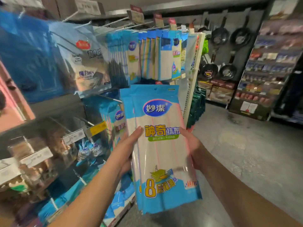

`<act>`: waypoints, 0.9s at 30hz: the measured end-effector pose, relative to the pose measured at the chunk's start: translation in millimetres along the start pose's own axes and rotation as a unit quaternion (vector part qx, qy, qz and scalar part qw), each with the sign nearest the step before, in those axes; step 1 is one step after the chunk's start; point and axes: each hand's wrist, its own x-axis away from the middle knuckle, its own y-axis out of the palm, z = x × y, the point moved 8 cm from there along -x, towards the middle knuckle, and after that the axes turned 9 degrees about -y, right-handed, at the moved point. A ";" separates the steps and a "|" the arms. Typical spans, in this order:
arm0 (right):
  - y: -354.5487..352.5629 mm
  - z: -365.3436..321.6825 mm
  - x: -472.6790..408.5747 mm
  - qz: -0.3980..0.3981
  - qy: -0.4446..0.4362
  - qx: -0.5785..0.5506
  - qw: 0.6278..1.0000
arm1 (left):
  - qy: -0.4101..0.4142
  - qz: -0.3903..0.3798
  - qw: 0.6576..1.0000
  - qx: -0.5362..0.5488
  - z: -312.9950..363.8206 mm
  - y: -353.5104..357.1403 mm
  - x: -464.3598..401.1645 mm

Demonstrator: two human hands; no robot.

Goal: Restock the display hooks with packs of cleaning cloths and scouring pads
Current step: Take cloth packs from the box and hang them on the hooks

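Both hands hold a small stack of cleaning cloth packs upright in front of the display rack, below its upper row of hooks. The left hand grips the stack's left edge, thumb pressed flat on the front face; its fingers are hidden behind the packs. The right hand clasps the right edge from behind, and only the palm heel and part of the thumb side show, so its finger positions cannot be told. At least two packs are visible by their offset edges at top and lower left; the exact count cannot be made out.

The packs are glossy, transparent plastic sleeves, tall and rectangular, with blue printed bands at top and bottom, a hanging hole near the top edge, and pale folded cloth with thin pink stripes inside.

Hanging packs of similar make fill the upper hooks, which are thin metal rods. The rack's left portion is blurred; goods there are indistinct. Dark round pans hang on the far wall.
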 end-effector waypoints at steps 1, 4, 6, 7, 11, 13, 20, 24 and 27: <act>3.5 -7.5 -19.2 -0.011 -0.001 -0.013 1.000 | 0.002 -0.004 1.000 -0.004 13.1 2.4 -19.4; 4.2 -23.1 -71.7 -0.037 0.012 -0.021 0.999 | -0.005 -0.007 1.000 -0.006 41.9 5.0 -72.7; -2.1 -29.8 -105.9 -0.035 0.028 0.018 0.999 | -0.010 -0.003 1.000 -0.012 53.4 5.7 -103.1; -6.2 -33.1 -121.8 -0.026 0.042 0.036 0.998 | -0.004 0.000 1.000 -0.016 59.6 6.5 -116.7; -14.9 -62.8 -202.5 -0.058 -0.012 0.110 0.992 | 0.034 0.033 0.999 -0.016 86.4 6.4 -171.7; -21.3 -110.7 -247.6 -0.032 -0.148 0.155 0.976 | 0.051 0.050 0.997 -0.016 96.1 9.3 -202.4; -26.5 -237.4 -402.9 -0.086 -0.376 0.268 0.883 | 0.087 0.101 0.991 -0.017 129.9 49.1 -302.7; -34.3 -269.7 -482.4 -0.147 -0.382 0.299 0.862 | 0.120 0.108 0.987 -0.022 150.5 66.5 -352.1; -35.0 -288.3 -520.5 -0.177 -0.379 0.310 0.854 | 0.138 0.135 0.981 -0.034 166.6 76.6 -379.2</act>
